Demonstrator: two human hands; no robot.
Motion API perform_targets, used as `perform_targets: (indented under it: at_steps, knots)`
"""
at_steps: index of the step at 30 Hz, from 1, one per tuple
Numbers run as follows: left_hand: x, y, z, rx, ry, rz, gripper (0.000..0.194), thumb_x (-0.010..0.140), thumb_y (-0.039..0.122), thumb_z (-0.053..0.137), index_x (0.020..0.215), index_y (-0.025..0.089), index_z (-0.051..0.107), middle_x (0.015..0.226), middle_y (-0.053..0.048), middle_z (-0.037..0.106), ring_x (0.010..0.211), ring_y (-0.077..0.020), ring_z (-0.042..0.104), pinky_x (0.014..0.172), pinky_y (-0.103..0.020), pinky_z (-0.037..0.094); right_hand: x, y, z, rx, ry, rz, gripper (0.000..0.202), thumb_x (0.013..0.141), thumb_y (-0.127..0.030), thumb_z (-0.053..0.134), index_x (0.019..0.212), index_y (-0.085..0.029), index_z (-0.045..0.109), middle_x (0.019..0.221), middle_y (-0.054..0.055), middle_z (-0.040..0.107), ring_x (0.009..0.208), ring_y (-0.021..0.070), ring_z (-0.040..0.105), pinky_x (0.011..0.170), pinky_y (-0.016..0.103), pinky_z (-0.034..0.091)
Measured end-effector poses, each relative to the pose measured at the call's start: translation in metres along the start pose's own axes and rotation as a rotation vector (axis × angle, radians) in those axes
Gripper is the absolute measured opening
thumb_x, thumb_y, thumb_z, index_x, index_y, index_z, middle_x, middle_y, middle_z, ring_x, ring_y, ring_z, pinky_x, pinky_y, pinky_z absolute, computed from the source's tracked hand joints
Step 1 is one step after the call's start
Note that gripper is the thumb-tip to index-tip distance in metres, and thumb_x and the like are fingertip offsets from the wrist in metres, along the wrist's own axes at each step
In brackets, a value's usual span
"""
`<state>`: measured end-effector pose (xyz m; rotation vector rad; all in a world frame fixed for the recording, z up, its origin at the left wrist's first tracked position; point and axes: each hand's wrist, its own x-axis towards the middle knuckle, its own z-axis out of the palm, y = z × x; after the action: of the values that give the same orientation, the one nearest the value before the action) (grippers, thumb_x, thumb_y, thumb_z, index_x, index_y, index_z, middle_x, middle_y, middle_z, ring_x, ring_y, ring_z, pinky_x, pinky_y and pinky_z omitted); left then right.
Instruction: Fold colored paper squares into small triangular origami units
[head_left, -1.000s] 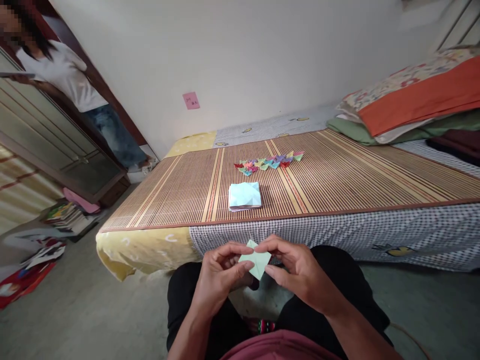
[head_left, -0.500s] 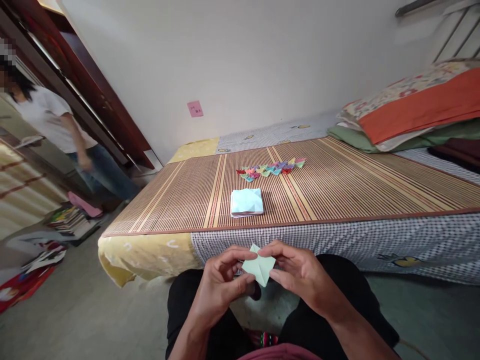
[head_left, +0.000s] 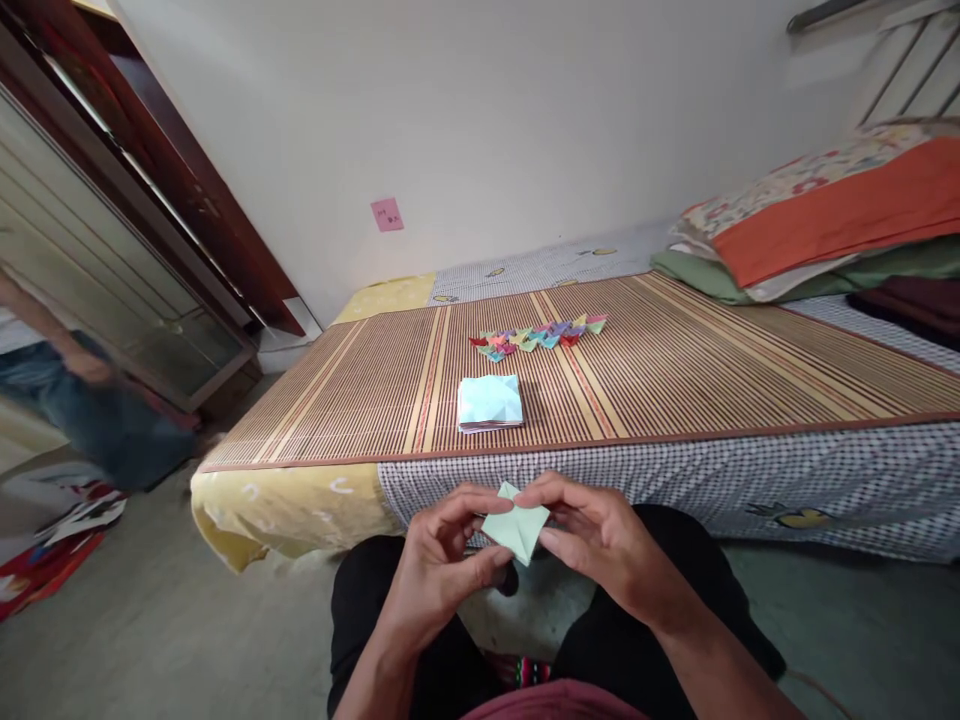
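Between my two hands, above my lap, is a pale green folded origami paper (head_left: 516,530), diamond-shaped with a crease down its middle. My left hand (head_left: 450,550) pinches its left side, thumb below and index finger along the upper edge. On the right side, my right hand (head_left: 589,535) holds it the same way, its index fingertip near the left one at the top. Beyond them on the mat lies a stack of light blue creased paper squares (head_left: 490,402). Behind the stack sits a cluster of small multicoloured folded paper pieces (head_left: 536,337).
A striped woven mat (head_left: 345,400) covers the bed, with checked cloth (head_left: 600,480) hanging over its front edge. Folded bedding and an orange pillow (head_left: 840,210) are piled at the right. A person (head_left: 67,390) is at the far left, near the door.
The person at the left has moved further left and nearer, partly out of view. My hands keep hold of the green paper, with its lower half tilted slightly. The view has shifted a little.
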<state>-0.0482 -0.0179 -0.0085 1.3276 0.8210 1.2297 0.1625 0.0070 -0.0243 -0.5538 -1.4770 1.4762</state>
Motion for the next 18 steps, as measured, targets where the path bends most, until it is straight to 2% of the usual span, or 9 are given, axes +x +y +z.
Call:
perform_targets:
  at_steps: [4, 8, 15, 18]
  knots:
    - [-0.001, 0.001, 0.004, 0.033, 0.046, 0.015, 0.023, 0.078, 0.021, 0.088, 0.101, 0.022, 0.084, 0.102, -0.007, 0.070, 0.094, -0.0184, 0.065, 0.081, -0.024, 0.051, 0.001, -0.003, 0.004, -0.071, 0.032, -0.043, 0.015, 0.096, -0.023, 0.065, 0.104, -0.026, 0.077, 0.100, 0.003, 0.064, 0.092, 0.0171, 0.064, 0.080, 0.027, 0.052]
    - [0.001, 0.000, 0.005, 0.051, 0.086, 0.052, 0.012, 0.082, 0.023, 0.084, 0.094, 0.020, 0.084, 0.096, -0.008, 0.072, 0.091, -0.0195, 0.066, 0.079, -0.025, 0.052, 0.003, -0.002, 0.010, -0.124, 0.068, -0.104, 0.015, 0.097, -0.022, 0.066, 0.099, -0.027, 0.080, 0.096, 0.002, 0.064, 0.091, 0.0166, 0.063, 0.079, 0.026, 0.051]
    - [0.002, -0.005, 0.005, 0.075, 0.119, 0.073, 0.019, 0.080, 0.017, 0.083, 0.098, 0.023, 0.084, 0.101, -0.008, 0.072, 0.097, -0.0211, 0.068, 0.083, -0.026, 0.053, 0.006, -0.002, 0.014, -0.148, 0.063, -0.109, 0.022, 0.092, -0.014, 0.066, 0.100, -0.028, 0.080, 0.103, 0.004, 0.064, 0.100, 0.0198, 0.065, 0.081, 0.028, 0.053]
    - [0.002, -0.003, 0.006, 0.098, 0.117, 0.067, 0.019, 0.081, 0.017, 0.083, 0.099, 0.022, 0.084, 0.103, -0.008, 0.071, 0.098, -0.0217, 0.068, 0.083, -0.026, 0.054, 0.006, -0.004, 0.015, -0.222, 0.092, -0.103, 0.017, 0.090, -0.016, 0.068, 0.096, -0.026, 0.081, 0.102, 0.005, 0.063, 0.100, 0.0209, 0.065, 0.077, 0.028, 0.053]
